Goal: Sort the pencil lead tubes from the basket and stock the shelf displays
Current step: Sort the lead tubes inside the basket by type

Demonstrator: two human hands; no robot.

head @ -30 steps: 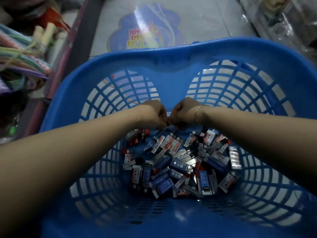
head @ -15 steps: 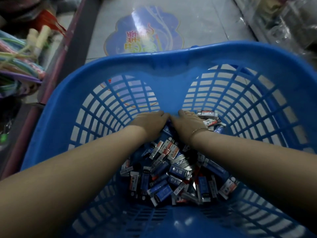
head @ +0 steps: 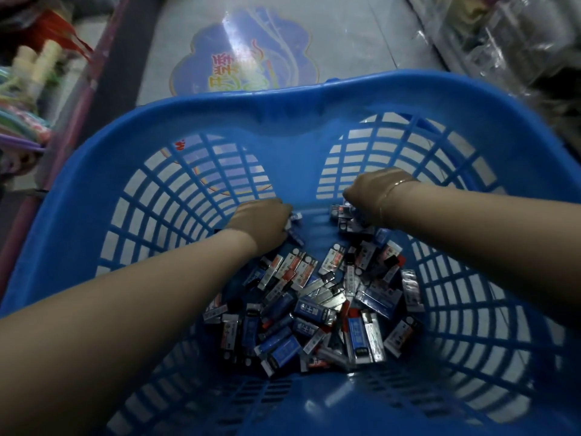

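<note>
Gripping lead tubes [head: 314, 309] in one basket [head: 283, 121]: two hands, left hand [head: 264, 225], right hand [head: 371, 196].

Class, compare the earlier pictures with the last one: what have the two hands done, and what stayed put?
The left hand and right hand, together before, have moved apart, each dragging some tubes toward the far wall of the basket. The main heap of tubes stayed in place.

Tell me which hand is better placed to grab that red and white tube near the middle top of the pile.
Probably left. The left hand sits right beside the red and white tube, while the right hand is farther back over other tubes.
</note>
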